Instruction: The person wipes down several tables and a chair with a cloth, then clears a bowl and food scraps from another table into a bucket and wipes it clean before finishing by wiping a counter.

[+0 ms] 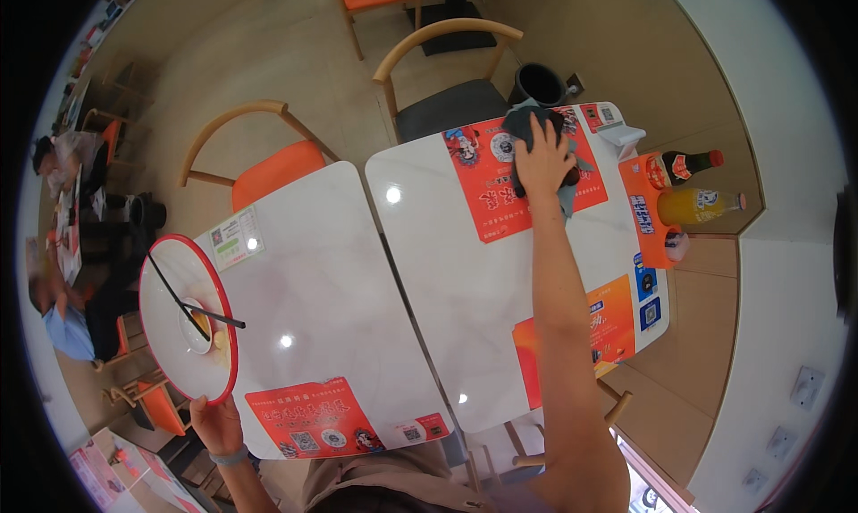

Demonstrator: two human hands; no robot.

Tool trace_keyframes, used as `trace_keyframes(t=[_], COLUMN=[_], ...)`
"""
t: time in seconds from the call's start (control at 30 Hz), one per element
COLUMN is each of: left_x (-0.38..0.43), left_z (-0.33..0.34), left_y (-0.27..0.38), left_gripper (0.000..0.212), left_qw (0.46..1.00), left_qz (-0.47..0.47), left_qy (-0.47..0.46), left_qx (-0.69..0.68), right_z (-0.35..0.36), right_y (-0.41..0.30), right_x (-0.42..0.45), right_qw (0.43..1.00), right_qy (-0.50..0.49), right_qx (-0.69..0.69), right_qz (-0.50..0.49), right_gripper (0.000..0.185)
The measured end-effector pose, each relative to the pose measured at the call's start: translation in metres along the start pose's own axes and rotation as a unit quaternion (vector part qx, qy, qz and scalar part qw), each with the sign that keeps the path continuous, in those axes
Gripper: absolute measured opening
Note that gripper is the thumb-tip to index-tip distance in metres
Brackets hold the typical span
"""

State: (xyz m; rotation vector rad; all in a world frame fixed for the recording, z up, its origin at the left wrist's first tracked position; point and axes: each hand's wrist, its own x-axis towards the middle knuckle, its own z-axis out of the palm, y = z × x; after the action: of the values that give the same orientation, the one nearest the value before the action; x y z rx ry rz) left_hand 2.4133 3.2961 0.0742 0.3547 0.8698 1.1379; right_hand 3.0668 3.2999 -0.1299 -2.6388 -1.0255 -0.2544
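Note:
My left hand [216, 424] grips the rim of a large round white plate with a red edge [232, 312], past the left end of the tables. A small white dish [194, 342] with yellowish liquid and a pair of black chopsticks [167, 282] lie on the plate, beside some food scraps. With my arm stretched forward, my right hand [546, 158] presses a dark green cloth [519, 121] onto a red printed placemat [496, 211] on the right white table [436, 278]. The palm hides part of the cloth.
An orange holder [630, 178] carries a dark bottle [694, 166] and a yellow drink bottle [700, 206] at the right table's edge. Chairs stand across, one with an orange seat [278, 171], one dark [452, 107]. Seated people [70, 329] are far left. A black bin [539, 84] stands behind.

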Motion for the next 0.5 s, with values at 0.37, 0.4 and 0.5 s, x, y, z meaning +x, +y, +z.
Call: trace_keyframes(t=[0.37, 0.4, 0.5], left_x=[-0.016, -0.017, -0.018], left_z=[-0.018, -0.021, -0.032], left_y=[0.011, 0.013, 0.022], left_gripper=[0.047, 0.047, 0.048], left_qw=[0.998, 0.998, 0.998], left_qz=[0.047, 0.050, 0.037], left_qy=[0.039, 0.039, 0.038], left_qx=[0.002, -0.002, -0.024], right_z=[-0.011, -0.011, -0.009], right_y=[-0.202, -0.192, -0.128], right_x=[-0.126, -0.120, -0.073], right_qw=[0.955, 0.945, 0.972], right_qy=[-0.078, -0.098, -0.057], right_qx=[0.174, 0.189, 0.112], right_qz=[-0.229, -0.248, -0.199], right_gripper=[0.060, 0.060, 0.058])
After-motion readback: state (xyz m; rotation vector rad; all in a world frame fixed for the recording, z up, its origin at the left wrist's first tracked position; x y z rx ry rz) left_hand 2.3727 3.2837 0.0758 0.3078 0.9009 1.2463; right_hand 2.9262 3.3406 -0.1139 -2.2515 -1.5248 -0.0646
